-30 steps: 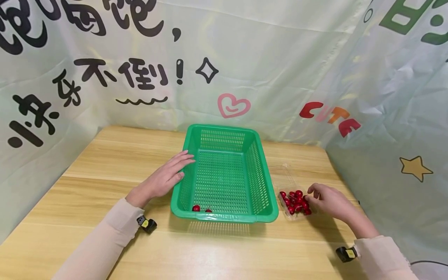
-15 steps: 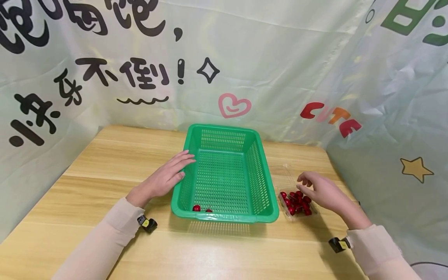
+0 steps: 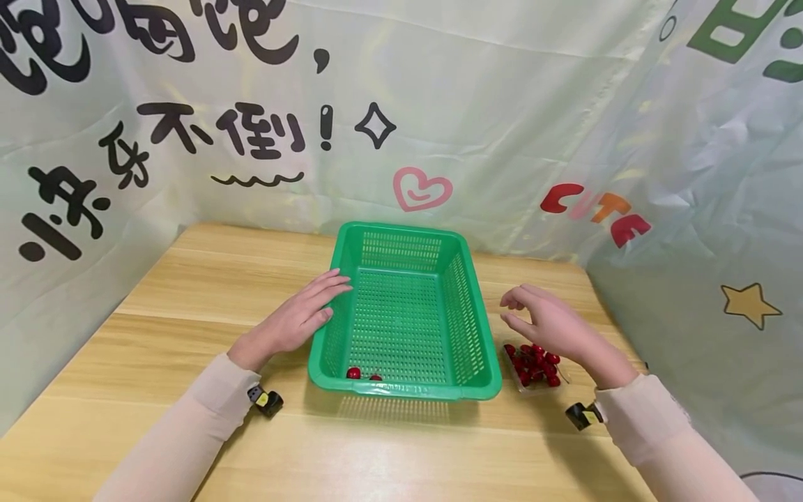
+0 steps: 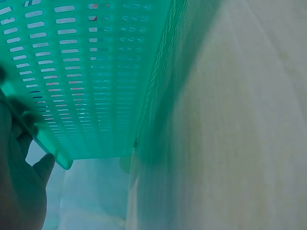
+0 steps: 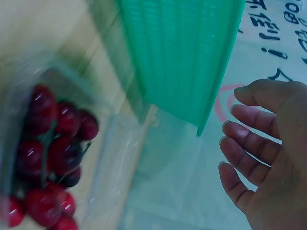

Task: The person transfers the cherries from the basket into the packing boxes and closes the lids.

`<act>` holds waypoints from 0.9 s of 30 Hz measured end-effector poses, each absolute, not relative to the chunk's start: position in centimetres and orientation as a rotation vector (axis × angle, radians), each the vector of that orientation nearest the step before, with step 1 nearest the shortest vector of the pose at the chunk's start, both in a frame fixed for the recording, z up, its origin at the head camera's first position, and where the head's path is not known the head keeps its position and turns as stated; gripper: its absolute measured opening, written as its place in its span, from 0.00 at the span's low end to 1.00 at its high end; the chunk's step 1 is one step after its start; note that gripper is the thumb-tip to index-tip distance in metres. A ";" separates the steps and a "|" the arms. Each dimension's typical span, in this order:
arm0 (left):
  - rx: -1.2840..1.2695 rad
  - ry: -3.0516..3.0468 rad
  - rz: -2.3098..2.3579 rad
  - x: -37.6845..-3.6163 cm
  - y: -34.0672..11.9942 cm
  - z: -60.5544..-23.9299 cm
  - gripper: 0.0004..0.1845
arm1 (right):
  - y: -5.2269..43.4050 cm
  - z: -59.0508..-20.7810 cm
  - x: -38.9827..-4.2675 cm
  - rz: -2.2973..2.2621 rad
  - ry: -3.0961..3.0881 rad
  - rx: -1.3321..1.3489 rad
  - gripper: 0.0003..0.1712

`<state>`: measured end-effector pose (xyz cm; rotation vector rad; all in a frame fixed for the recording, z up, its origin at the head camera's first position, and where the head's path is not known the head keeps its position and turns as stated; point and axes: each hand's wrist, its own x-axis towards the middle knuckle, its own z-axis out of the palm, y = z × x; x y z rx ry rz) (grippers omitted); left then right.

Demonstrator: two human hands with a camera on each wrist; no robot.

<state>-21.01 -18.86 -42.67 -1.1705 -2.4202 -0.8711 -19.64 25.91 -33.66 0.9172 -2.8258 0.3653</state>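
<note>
My left hand (image 3: 291,317) lies on the left rim of a green plastic basket (image 3: 404,392), its fairly straight fingers reaching over the edge. In the left wrist view the thumb (image 4: 44,167) shows beside the rim, with the other fingers partly hidden. Two cherries (image 3: 354,374) are at the near end inside the basket. Right of it, a clear plastic box (image 5: 81,79) holds several red cherries (image 3: 535,364) with stems. Above the box's far side hovers my right hand (image 3: 552,324), fingers loosely bent. Its palm and fingers hold nothing in the right wrist view.
The box's clear lid (image 5: 112,163) lies folded back, away from me. Basket and box stand on a wooden table (image 3: 207,293). A printed cloth (image 3: 502,104) hangs behind and along the sides.
My right hand has moved left and away from me, from the box's right side to above its far side, uncovering more cherries. My left hand and the basket stay in place.
</note>
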 end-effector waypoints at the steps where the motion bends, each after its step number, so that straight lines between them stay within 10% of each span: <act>1: -1.171 -2.423 -0.872 -21.0 -18.8 -42.7 0.23 | 25.6 -33.5 -19.7 0.363 -2.818 0.929 0.09; 27: -1.173 -2.428 -0.868 -21.1 -18.9 -42.6 0.23 | 16.9 -29.3 -21.2 0.493 -2.688 1.220 0.13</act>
